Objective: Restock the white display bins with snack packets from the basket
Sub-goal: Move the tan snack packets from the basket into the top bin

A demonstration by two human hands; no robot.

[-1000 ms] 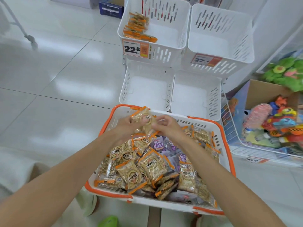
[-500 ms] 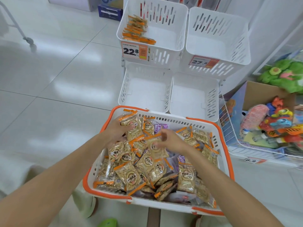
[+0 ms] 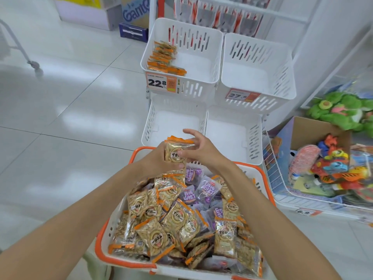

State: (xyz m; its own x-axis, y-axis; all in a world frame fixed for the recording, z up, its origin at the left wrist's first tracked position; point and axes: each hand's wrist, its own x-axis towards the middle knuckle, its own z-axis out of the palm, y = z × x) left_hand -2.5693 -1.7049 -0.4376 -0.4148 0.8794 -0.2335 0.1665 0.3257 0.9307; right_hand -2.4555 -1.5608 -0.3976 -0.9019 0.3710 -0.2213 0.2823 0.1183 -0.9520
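Note:
A white basket with an orange rim [image 3: 105, 245] sits low in the head view, piled with gold-and-orange snack packets [image 3: 177, 219] and some purple ones [image 3: 207, 188]. Above its far edge my left hand [image 3: 156, 158] and my right hand [image 3: 203, 152] together hold a small stack of gold packets [image 3: 175, 152] upright. Four white display bins stand beyond. The upper left bin [image 3: 203, 57] has a row of orange-edged packets [image 3: 163, 59] along its left wall. The upper right bin [image 3: 258, 77], lower left bin [image 3: 173, 120] and lower right bin [image 3: 232, 130] hold nothing.
Price tags reading 22.8 [image 3: 159, 82] and 27.6 [image 3: 241, 96] hang on the upper bins. A wire bin of toys [image 3: 331, 170] and green plush [image 3: 343, 110] stand at right. Shiny tiled floor [image 3: 70, 118] lies at left, with cartons [image 3: 133, 15] behind.
Both hands came up out of the basket, from picking among the pile, and now hold a stack of gold packets together above the basket's far edge. The view has tilted up slightly.

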